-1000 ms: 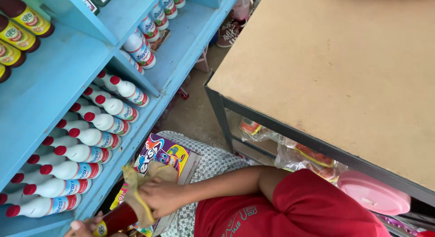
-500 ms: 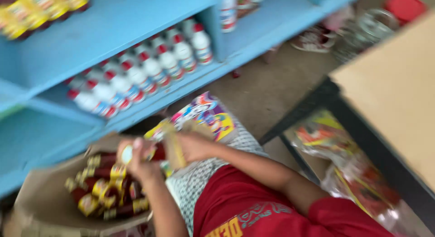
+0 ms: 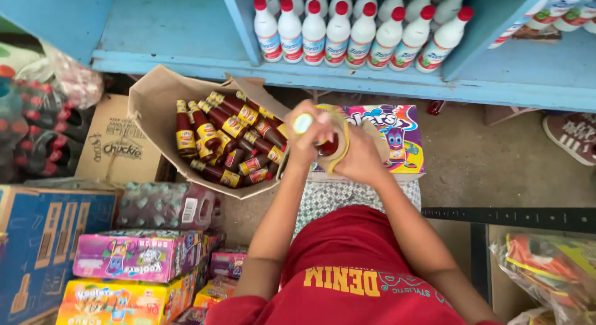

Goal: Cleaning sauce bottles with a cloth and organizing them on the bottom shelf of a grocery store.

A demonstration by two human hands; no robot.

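My left hand (image 3: 305,140) grips a dark red sauce bottle (image 3: 327,145) with a pale cap near its top. My right hand (image 3: 359,156) wraps a yellow cloth (image 3: 341,134) around the same bottle's side. Both hands meet over my lap, above a colourful carton (image 3: 397,135) on the floor. Just left of them stands an open brown cardboard box (image 3: 152,108) filled with several similar red sauce bottles (image 3: 230,139) with yellow labels.
A blue shelf (image 3: 186,33) runs across the top with a row of white bottles with red caps (image 3: 347,27). Stacked colourful cartons (image 3: 136,257), a shrink-wrapped pack of bottles (image 3: 167,204) and a blue crate (image 3: 37,238) crowd the lower left. A dark table frame (image 3: 509,216) and bagged goods (image 3: 546,263) are at right.
The view has swung left and down, bringing the box of sauce bottles into sight. My hands stay together on the bottle and cloth, now sharper and nearer the centre.
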